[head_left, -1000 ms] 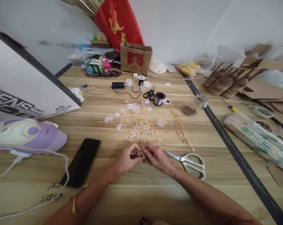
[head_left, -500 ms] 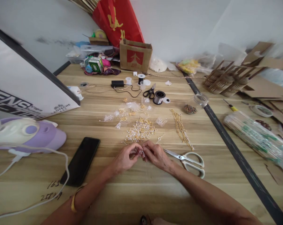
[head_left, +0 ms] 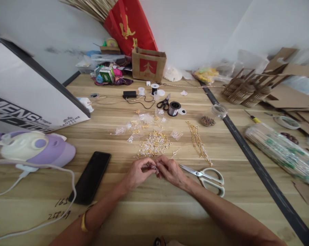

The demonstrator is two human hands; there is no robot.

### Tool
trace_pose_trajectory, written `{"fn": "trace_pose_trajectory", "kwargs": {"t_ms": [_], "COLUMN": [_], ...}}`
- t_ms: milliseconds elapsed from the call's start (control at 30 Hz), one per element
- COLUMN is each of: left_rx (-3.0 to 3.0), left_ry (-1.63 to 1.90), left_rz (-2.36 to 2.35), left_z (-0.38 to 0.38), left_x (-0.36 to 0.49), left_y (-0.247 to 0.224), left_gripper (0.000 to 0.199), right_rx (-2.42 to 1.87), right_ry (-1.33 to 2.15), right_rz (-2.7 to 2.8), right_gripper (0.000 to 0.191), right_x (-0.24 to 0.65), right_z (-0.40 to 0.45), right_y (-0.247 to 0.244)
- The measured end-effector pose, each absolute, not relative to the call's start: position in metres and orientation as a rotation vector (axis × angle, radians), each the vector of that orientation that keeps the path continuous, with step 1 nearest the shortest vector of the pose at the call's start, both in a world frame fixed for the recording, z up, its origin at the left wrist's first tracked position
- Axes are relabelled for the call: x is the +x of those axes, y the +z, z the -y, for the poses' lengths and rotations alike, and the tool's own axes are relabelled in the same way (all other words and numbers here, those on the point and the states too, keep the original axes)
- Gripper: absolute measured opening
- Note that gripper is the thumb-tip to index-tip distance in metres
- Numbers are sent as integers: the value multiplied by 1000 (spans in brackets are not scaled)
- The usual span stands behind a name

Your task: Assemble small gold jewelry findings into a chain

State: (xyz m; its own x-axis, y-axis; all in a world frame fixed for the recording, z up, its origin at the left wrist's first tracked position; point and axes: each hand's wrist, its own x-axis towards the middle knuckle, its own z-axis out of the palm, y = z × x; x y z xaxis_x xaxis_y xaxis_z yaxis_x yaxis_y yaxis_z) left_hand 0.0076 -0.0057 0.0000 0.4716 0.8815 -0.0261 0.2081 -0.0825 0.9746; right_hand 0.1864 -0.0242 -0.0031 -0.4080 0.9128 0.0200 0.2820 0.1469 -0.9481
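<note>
My left hand (head_left: pixel 139 172) and my right hand (head_left: pixel 170 171) meet at the middle of the table, fingertips pinched together. Between them is a small, shiny, silvery piece with beads (head_left: pixel 155 167), too small to make out fully. Just beyond my fingers lies a pile of gold and clear beads and rings (head_left: pixel 155 142). White-handled scissors (head_left: pixel 204 176) rest open beside my right wrist. A little farther off are gold chains (head_left: pixel 197 143) and a small ring on a pin (head_left: pixel 174 153).
A black phone (head_left: pixel 90 177) and a purple-and-white device (head_left: pixel 39 147) with a white cable lie left, by a large box (head_left: pixel 36 92). Behind are black scissors (head_left: pixel 164 102), a wire spool (head_left: pixel 174 108) and small bead bags (head_left: pixel 176 135). A bead jar (head_left: pixel 208 119) and wrapped sticks (head_left: pixel 280 147) stand right.
My hands stay together at nearly the same spot, with a slight shift of the fingers round the small piece. The whole view has moved slightly; the objects on the table lie as before.
</note>
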Motion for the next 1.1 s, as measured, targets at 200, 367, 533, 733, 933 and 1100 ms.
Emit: {"fn": "trace_pose_trajectory", "kwargs": {"t_ms": [200,367,533,733,933,1100], "left_rx": [1688,1727,1644,1817,1867,1902], "left_ry": [775,758,728,662,589,595], "left_rz": [-966,-936,-959,-1038,-1095,-1120], "left_z": [5,5,6,7,9,10], "left_x": [7,5,3,3,4,5], "left_y": [3,5,2,0,1,1], "left_gripper": [2,12,18,18,15,14], "right_rx": [-1169,-1154,-1155,-1061,-1016,-1006], "right_ry": [1217,1239,1221,1022,942,906], "right_rz": [1821,1824,1855,2100,2248,2276], "right_gripper": [20,21,21,24,19,20], "right_x": [186,185,185,189,192,194], "right_z": [24,25,25,27,27,27], "right_y": [2,1,3,-1,-8,-10]}}
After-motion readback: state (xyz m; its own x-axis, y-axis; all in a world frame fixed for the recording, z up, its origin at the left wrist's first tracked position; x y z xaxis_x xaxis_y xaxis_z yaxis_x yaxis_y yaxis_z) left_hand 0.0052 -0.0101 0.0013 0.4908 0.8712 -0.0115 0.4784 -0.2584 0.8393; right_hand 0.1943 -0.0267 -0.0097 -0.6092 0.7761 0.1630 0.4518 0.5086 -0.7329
